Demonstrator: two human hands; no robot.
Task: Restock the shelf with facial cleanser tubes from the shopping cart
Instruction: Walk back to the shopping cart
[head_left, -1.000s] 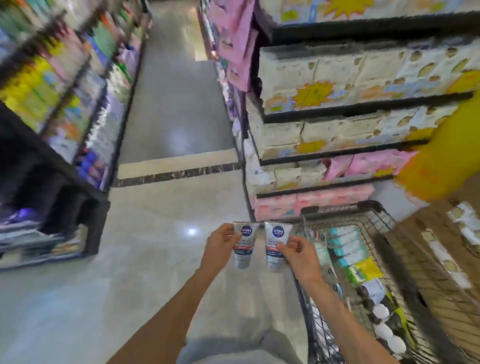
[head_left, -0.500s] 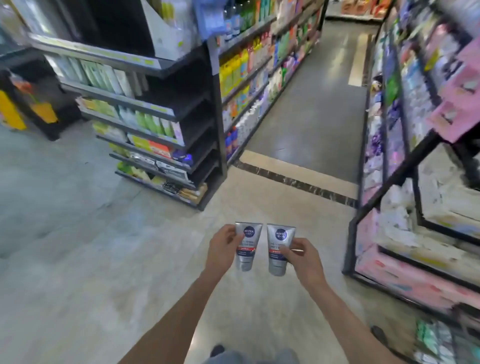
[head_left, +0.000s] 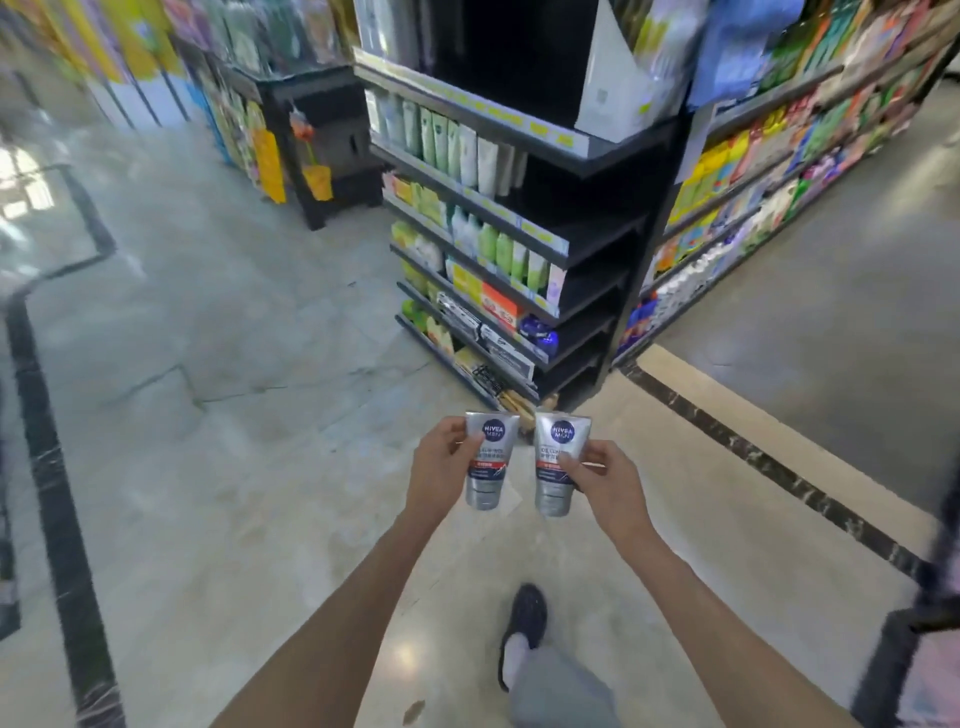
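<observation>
Two silver facial cleanser tubes are clamped upright, one in the left hand (head_left: 441, 467) fingers, one in the right hand (head_left: 610, 480), carried near the half-stocked end shelf (head_left: 566, 244), none placed yet.

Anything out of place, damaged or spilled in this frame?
Nothing stands out. The left hand and right hand each hold one silver tube cap-down, both looking intact. The end shelf ahead has bare right-hand sections, consistent with restocking.
</observation>
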